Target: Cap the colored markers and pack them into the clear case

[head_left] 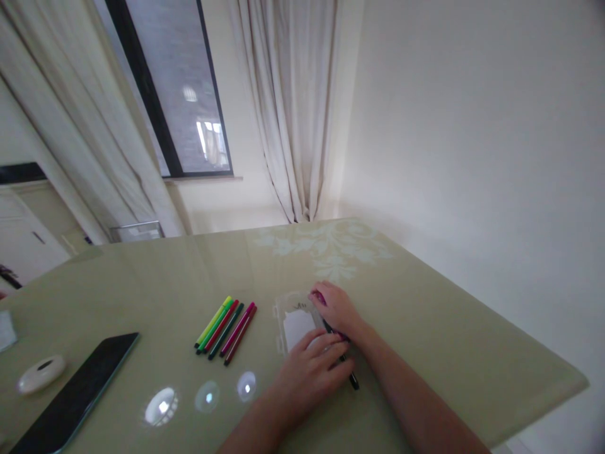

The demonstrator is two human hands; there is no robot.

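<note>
A clear plastic case [278,315] with a white paper inside and dark writing near its top lies on the table. My left hand [312,366] rests across its lower right part, fingers stretched out and slightly spread. Beyond it, at the case's upper right corner, my right hand [338,309] is curled around a purple item [319,297], whose shape is mostly hidden by the fingers. A black-ended pen [354,381] pokes out from beneath my left fingers. Left of the case, several capped markers [225,331] in yellow, green, red, dark green, magenta and dark red lie side by side.
A black tablet-like slab [80,391] lies at the left, with a white rounded object [41,374] beside it. Ceiling lights reflect in the glossy table [449,353]. A wall [472,157] runs along the right; curtains [293,94] and a window stand behind.
</note>
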